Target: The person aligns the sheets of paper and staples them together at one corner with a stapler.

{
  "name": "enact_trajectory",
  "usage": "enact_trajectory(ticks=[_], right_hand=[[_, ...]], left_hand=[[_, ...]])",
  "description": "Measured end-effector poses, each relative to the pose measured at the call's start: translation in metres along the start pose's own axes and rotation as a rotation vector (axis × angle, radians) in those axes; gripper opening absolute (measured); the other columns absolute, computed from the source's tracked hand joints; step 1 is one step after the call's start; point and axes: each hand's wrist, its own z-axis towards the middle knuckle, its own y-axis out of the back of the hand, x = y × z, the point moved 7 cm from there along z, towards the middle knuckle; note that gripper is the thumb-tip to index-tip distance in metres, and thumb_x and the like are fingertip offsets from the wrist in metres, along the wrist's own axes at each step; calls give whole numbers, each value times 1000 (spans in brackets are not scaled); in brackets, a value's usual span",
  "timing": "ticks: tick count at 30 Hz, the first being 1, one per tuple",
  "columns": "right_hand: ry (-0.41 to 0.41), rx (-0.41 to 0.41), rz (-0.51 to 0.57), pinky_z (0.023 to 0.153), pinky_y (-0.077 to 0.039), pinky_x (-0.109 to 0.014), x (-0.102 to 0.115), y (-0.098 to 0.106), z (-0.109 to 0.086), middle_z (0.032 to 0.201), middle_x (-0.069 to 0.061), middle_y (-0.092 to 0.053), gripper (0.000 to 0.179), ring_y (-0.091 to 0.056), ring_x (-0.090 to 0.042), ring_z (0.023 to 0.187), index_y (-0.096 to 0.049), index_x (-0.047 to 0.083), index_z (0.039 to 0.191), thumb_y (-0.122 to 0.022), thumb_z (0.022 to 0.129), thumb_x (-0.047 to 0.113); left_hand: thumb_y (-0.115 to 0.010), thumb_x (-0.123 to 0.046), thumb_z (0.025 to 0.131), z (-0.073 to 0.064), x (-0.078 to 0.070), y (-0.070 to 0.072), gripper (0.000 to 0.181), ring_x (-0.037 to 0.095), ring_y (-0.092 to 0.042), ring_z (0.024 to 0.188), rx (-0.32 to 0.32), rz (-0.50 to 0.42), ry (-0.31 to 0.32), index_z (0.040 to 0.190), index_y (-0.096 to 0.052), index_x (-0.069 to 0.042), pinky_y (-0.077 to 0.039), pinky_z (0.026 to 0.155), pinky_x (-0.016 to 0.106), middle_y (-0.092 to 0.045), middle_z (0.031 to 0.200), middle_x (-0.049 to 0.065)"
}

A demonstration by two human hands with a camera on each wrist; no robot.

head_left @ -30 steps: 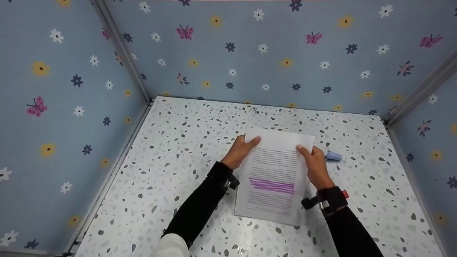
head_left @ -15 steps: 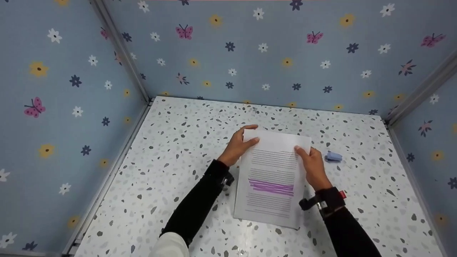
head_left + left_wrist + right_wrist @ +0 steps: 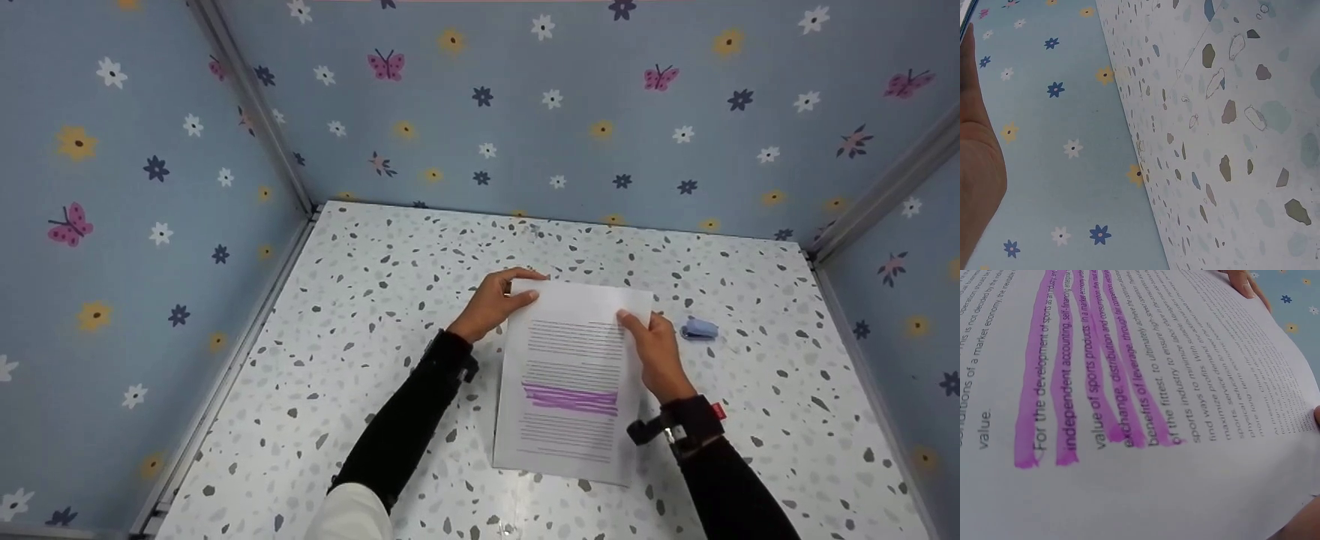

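A stack of printed paper sheets [image 3: 574,360] stands tilted up between my hands, its lower edge at the table. Purple highlighter lines cross the text in the lower half; the right wrist view shows the highlighted print [image 3: 1089,371] close up. My left hand [image 3: 491,304] grips the upper left corner, thumb on the front and fingers over the top edge. On the upper right side my right hand [image 3: 658,352] pinches the sheets, thumb in front, fingers hidden behind. In the left wrist view only part of the left hand [image 3: 979,157] shows at the edge.
A small blue stapler [image 3: 700,329] lies on the table to the right of my right hand. The white speckled table [image 3: 360,300] is bounded by blue flowered panels [image 3: 525,112] at the back and both sides.
The sheets have come slightly down and toward me. My left hand has shifted a little left, its fingers now over the top edge. More of the stapler shows beside the right hand.
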Motion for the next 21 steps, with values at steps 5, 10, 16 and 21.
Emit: enact_trajectory(ticks=[5,10,16,21], right_hand=[[116,38,-37,76,-54,-28,14,1,0,114,-5,-67,43,-68,-17,89,-55,7,140,-66,102,22],[225,35,-115,78,-51,-27,24,2,2,127,-12,-59,47,-64,-19,97,-48,15,148,-63,103,18],[201,-20,-137,72,-47,-26,20,4,6,131,-10,-55,37,-60,-17,90,-54,6,136,-64,102,13],[173,-25,-107,73,-50,-25,16,3,6,130,-13,-56,39,-62,-16,91,-52,6,138,-63,102,11]], left_hand=[[-60,-5,103,1,1,1,35,27,-65,84,-15,30,11,137,-60,3,-55,71,32,-65,123,15],[-59,-5,103,2,3,1,40,30,-66,87,7,20,10,141,-54,4,-55,72,34,-65,125,18],[-59,-4,103,2,2,0,35,33,-62,92,15,56,8,137,-58,5,-53,75,35,-59,136,16],[-60,-4,102,4,11,2,34,35,-61,92,6,81,29,136,-60,2,-52,75,35,-58,138,15]])
